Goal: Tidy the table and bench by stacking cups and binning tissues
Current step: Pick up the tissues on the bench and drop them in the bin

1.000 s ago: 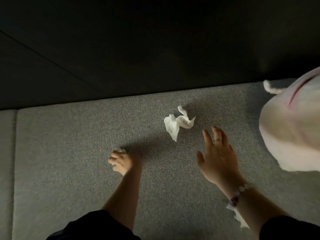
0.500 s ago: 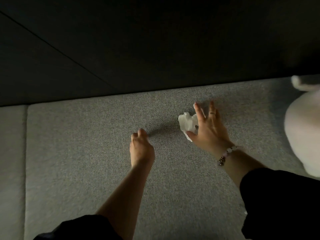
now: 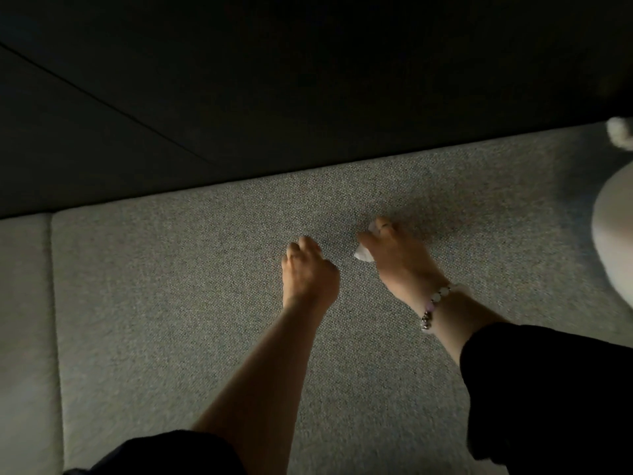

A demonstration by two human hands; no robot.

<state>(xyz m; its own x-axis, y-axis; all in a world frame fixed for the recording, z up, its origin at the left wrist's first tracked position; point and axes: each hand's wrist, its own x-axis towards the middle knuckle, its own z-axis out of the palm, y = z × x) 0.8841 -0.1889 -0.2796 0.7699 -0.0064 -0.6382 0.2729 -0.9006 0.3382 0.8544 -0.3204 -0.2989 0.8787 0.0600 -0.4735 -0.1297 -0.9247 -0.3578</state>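
My right hand (image 3: 400,258) lies on the grey bench cushion (image 3: 171,286) with its fingers closed over a crumpled white tissue (image 3: 363,254). Bits of the tissue poke out under the thumb and between the fingers. A beaded bracelet is on that wrist. My left hand (image 3: 308,269) is a closed fist just left of it, knuckles up and a short gap away. Its fist hides the small white tissue scrap that showed at its fingers a second ago. No cups are in view.
A large pale plush object (image 3: 616,241) sits at the right edge of the bench. The dark backrest (image 3: 274,97) rises behind the cushion. A seam (image 3: 51,303) separates a second cushion on the far left.
My right hand reached forward onto the tissue and closed around it. My left fist moved right and forward, close to the right hand. The view shifted left, so the plush object slid toward the edge.
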